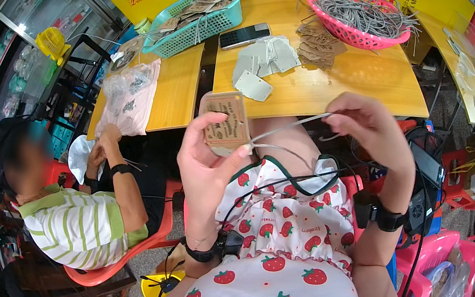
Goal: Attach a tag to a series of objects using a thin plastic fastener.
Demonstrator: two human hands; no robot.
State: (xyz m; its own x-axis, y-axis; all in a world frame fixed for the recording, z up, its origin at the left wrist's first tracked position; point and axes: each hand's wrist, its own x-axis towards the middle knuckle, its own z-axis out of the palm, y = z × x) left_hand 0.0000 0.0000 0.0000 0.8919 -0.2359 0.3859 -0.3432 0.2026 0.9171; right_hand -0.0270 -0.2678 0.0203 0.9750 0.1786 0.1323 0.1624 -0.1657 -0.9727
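My left hand (pixel 209 163) is closed on a brown cardboard tag (pixel 228 119) with dark print, and a pale piece shows under its edge. A grey cord (pixel 290 127) runs from the tag's corner, near my left thumb, across to my right hand (pixel 364 123). The fingers of my right hand pinch the cord, whose loose end bends below them. Both hands are above my lap, just off the table's front edge. On the table beyond them lie several pale grey tags (pixel 266 60) and a stack of brown tags (pixel 317 45).
A pink basket (pixel 361 38) heaped with grey cords stands at the table's back, and a green basket (pixel 189 43) of brown tags at the back left. Between them lies a phone (pixel 244 36). At left another person (pixel 83 217) sits near a plastic bag (pixel 126 92). Black cables (pixel 415 255) hang beside me.
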